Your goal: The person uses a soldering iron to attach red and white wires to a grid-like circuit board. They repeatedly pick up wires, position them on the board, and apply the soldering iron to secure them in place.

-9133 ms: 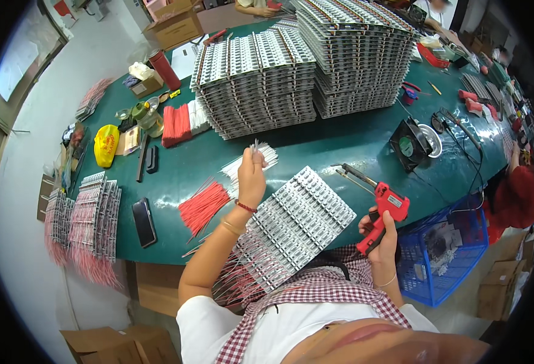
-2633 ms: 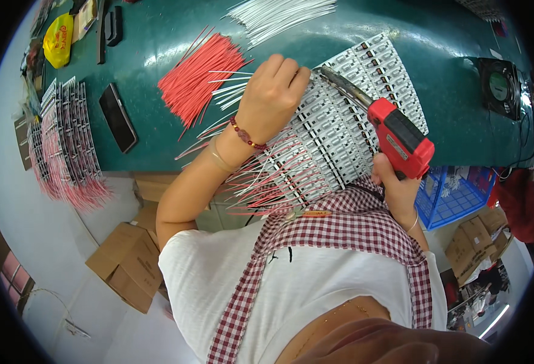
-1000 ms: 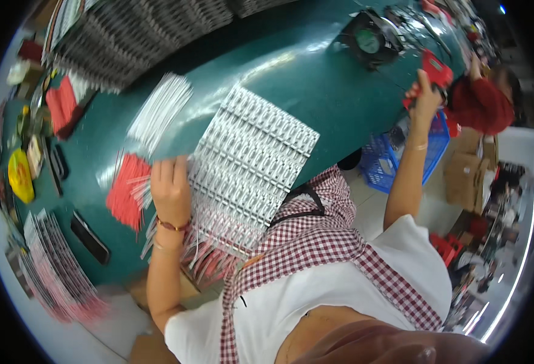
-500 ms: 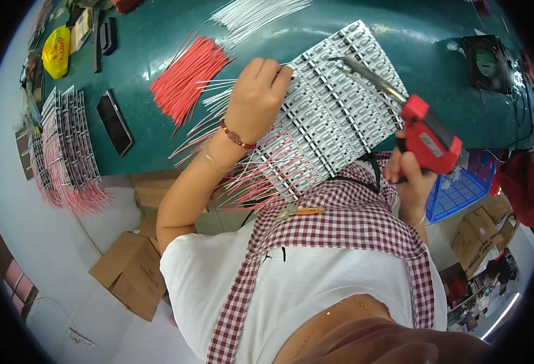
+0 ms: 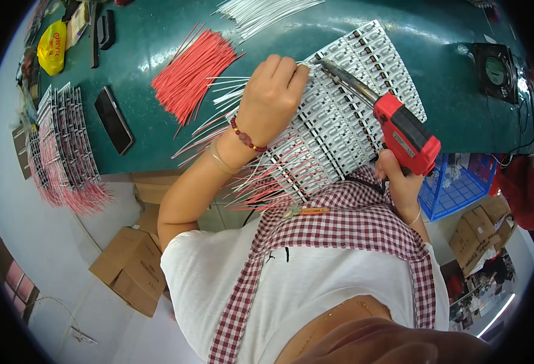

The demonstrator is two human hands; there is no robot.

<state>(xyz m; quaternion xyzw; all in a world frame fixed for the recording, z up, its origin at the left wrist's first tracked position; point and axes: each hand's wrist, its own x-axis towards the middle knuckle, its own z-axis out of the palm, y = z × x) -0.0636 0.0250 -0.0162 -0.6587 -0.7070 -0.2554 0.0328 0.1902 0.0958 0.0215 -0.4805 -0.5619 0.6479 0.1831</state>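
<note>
A panel of white circuit boards (image 5: 353, 121) lies slanted on the green table's near edge, with red and white wires (image 5: 273, 173) fanning out from its left part. My left hand (image 5: 273, 91) is closed in a pinch above the panel's upper left. A thin white wire (image 5: 224, 78) runs through its fingers, its end showing beside the fingertips. My right hand (image 5: 402, 188) grips a red and black soldering gun (image 5: 408, 133). The gun's dark tip is close to my left fingertips, over the board; whether it touches the wire I cannot tell.
Left of the panel lies a bundle of red wires (image 5: 194, 76), with white wires (image 5: 264, 15) behind. A phone (image 5: 114, 120), wired boards (image 5: 67, 145) and a yellow bag (image 5: 51, 48) are further left. At right are a black fan (image 5: 496, 71) and a blue basket (image 5: 455, 194).
The soldering gun has moved left, bringing its tip near my left fingertips. My left hand has shifted slightly right, still pinched. The whole scene has shifted a little in view.
</note>
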